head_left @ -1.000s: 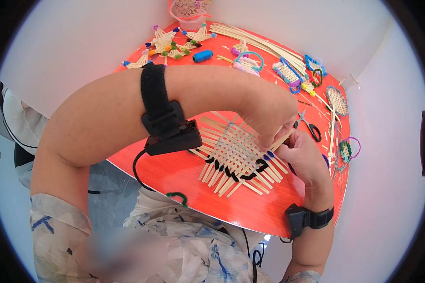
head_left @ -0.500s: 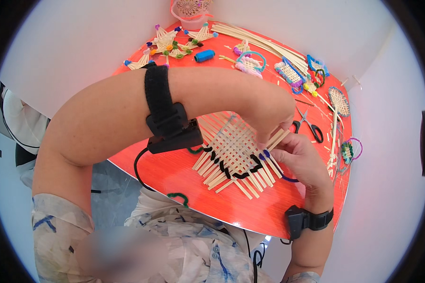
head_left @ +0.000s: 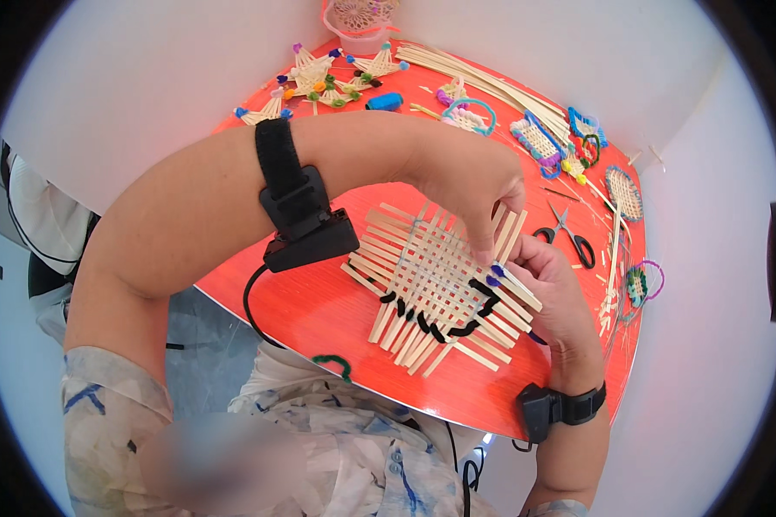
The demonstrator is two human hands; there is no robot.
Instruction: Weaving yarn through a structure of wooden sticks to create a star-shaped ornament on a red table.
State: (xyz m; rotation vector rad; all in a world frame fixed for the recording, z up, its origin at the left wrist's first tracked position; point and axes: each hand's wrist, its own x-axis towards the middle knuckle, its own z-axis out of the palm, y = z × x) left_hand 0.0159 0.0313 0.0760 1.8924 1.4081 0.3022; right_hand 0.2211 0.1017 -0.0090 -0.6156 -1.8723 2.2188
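Observation:
A woven mat (head_left: 440, 267) of pale flat bamboo strips, with loose strip ends all round, is held over the red table. Black fuzzy chenille stem (head_left: 466, 330) winds in and out along its lower and right edges. Near its right corner a dark blue chenille stem (head_left: 497, 274) passes over the strips. My left hand (head_left: 483, 194) reaches across from above, thumb and fingers closed on the mat's upper right strips. My right hand (head_left: 545, 280) grips the same corner from the right, its fingertips partly hidden behind the strips. The blue stem's tail shows below that hand.
Black-handled scissors (head_left: 566, 234) lie right of my hands. A green chenille stem (head_left: 332, 364) rests at the near edge. Farther back are woven stars (head_left: 317, 79), a blue thread spool (head_left: 384, 102), small woven pieces (head_left: 539, 142), long loose strips (head_left: 483, 79) and a pink basket (head_left: 362, 34).
The mat has turned and tilted, and its right corner has shifted slightly right. Both hands remain on that corner; the blue stem's tail is now mostly hidden.

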